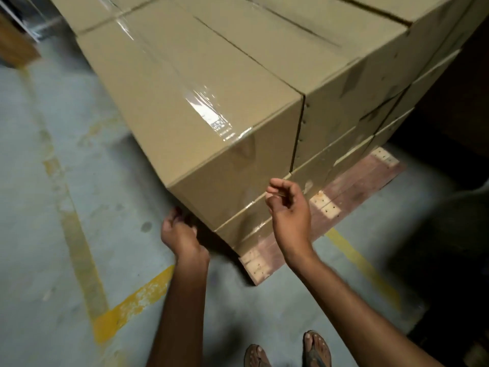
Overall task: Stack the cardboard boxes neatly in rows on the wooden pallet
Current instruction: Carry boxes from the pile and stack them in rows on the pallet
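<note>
Two hands hover at the near corner of a loaded pallet, neither with a sure hold.

From 9 o'clock, a worn yellow floor line (79, 247) runs beside the stack. At 7 o'clock the left hand (181, 234) curls at the lower edge of the top corner box (211, 102); whether it grips or only touches, I cannot tell. That box, sealed with glossy tape (209, 115), sits on the tiers filling the centre up to 12 o'clock. At 5 o'clock the right hand (288, 207) hangs loosely curled and seemingly empty before the front face. The wooden pallet (349, 186) shows at 4 o'clock. Big, stiff and probably weighty, the box has slick tape; take it under opposite bottom edges, not by the seam.
</note>
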The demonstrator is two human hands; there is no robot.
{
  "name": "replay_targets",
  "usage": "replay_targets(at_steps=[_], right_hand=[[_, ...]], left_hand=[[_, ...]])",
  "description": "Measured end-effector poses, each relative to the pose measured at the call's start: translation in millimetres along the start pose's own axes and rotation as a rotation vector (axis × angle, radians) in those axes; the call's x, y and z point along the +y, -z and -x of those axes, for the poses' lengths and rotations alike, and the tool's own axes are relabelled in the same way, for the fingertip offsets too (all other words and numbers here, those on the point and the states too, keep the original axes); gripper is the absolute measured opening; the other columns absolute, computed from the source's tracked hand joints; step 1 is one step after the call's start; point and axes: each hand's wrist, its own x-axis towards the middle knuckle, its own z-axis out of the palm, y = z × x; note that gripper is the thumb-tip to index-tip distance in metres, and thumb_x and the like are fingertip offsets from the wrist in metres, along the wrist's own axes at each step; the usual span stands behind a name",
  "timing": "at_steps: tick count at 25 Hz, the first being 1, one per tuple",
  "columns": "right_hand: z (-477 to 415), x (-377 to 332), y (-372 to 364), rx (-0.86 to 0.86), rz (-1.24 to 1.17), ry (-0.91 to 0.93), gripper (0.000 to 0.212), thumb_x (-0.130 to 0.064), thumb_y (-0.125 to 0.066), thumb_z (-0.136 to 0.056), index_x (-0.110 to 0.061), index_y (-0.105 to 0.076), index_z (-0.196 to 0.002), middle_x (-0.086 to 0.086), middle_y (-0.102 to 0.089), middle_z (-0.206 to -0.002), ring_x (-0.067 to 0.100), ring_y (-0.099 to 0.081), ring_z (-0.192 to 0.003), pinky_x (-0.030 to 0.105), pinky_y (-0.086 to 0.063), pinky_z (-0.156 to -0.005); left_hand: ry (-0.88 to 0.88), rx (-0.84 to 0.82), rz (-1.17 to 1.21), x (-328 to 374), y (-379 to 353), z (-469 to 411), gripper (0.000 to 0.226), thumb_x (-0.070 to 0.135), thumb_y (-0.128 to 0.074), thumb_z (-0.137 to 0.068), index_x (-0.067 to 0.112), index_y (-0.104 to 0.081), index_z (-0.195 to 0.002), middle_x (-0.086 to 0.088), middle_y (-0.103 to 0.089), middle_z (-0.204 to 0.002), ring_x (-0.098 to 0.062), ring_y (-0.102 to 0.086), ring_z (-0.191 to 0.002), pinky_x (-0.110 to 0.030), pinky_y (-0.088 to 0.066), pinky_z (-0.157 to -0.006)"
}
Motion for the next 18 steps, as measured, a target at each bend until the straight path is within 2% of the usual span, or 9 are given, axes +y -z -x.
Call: replay_targets(at_steps=[2,4,7,9,11,13,15,17,18], right_hand=[[30,-54,-6,0.042,0.036,0.186,0.021,-0.011,-0.065,-0.098,-0.023,-0.064,-0.114,-0.008,-0.067,-0.108,0.007,-0.064,-0.102,0.027,-0.052,-0.087],[50,-100,-16,0.049,0.181,0.418,0.021,-0.023,-0.062,-0.099,-0.027,-0.061,-0.12,-0.009,-0.061,-0.119,0.01,-0.057,-0.115,0.031,-0.049,-0.092],[53,-143,-47,-0.082,0.585,0.677,0.041,-0.043,-0.05,-0.101,-0.031,-0.055,-0.14,-0.008,-0.046,-0.147,0.007,-0.037,-0.137,0.034,-0.037,-0.109],[49,-147,-67,-0.26,0.862,0.62,0.049,-0.054,-0.036,-0.106,-0.034,-0.05,-0.148,-0.007,-0.036,-0.161,0.012,-0.027,-0.149,0.04,-0.026,-0.121],[49,-134,-76,-0.317,1.094,0.563,0.051,-0.055,-0.027,-0.108,-0.034,-0.053,-0.147,-0.007,-0.039,-0.162,0.014,-0.026,-0.152,0.043,-0.022,-0.124],[46,-130,-86,-0.211,1.203,0.543,0.043,-0.048,-0.035,-0.108,-0.034,-0.063,-0.137,-0.009,-0.051,-0.153,0.013,-0.038,-0.147,0.042,-0.026,-0.123],[47,-139,-106,-0.053,1.238,0.481,0.029,-0.041,-0.047,-0.103,-0.029,-0.07,-0.115,-0.005,-0.07,-0.125,0.014,-0.059,-0.123,0.045,-0.034,-0.118],[44,-153,-140,0.069,1.279,0.405,0.026,-0.041,-0.05,-0.1,-0.024,-0.069,-0.104,-0.002,-0.07,-0.103,0.017,-0.064,-0.101,0.047,-0.04,-0.111],[41,-159,-157,0.087,1.287,0.376,0.031,-0.044,-0.05,-0.099,-0.022,-0.069,-0.109,0.002,-0.069,-0.106,0.019,-0.063,-0.103,0.048,-0.043,-0.109]], left_hand=[[-0.036,0.049,0.071,69,-4,28,0.032,0.018,-0.044,-0.106,0.011,-0.057,-0.135,-0.005,-0.062,-0.135,-0.022,-0.062,-0.121,-0.038,-0.045,-0.102],[-0.178,0.012,0.046,126,-7,50,0.028,0.033,-0.045,-0.108,0.02,-0.053,-0.132,0.001,-0.059,-0.138,-0.018,-0.059,-0.126,-0.036,-0.044,-0.107],[-0.407,-0.22,-0.161,178,-17,64,0.049,0.039,-0.053,-0.105,0.03,-0.04,-0.152,0.01,-0.041,-0.157,-0.001,-0.044,-0.135,-0.014,-0.04,-0.101],[-0.504,-0.416,-0.39,188,-20,61,0.054,0.038,-0.059,-0.102,0.031,-0.043,-0.153,0.013,-0.035,-0.16,-0.001,-0.037,-0.14,-0.016,-0.037,-0.105],[-0.601,-0.589,-0.649,186,-19,50,0.036,0.032,-0.067,-0.098,0.023,-0.067,-0.134,0.01,-0.05,-0.151,-0.008,-0.045,-0.141,-0.03,-0.039,-0.115],[-0.619,-0.762,-0.779,193,-12,33,0.027,0.018,-0.07,-0.095,0.02,-0.075,-0.121,0.006,-0.059,-0.144,-0.009,-0.052,-0.135,-0.035,-0.04,-0.117],[-0.514,-0.871,-0.777,218,-6,18,0.032,0.011,-0.07,-0.095,0.018,-0.072,-0.126,0.005,-0.065,-0.137,-0.007,-0.057,-0.128,-0.036,-0.043,-0.115],[-0.515,-0.923,-0.816,249,-5,-1,0.035,0.011,-0.069,-0.095,0.022,-0.069,-0.128,0.005,-0.069,-0.13,-0.009,-0.062,-0.122,-0.035,-0.046,-0.113],[-0.531,-0.929,-0.849,263,-10,-12,0.035,0.01,-0.068,-0.095,0.023,-0.069,-0.128,0.005,-0.068,-0.13,-0.01,-0.061,-0.122,-0.034,-0.046,-0.112]])
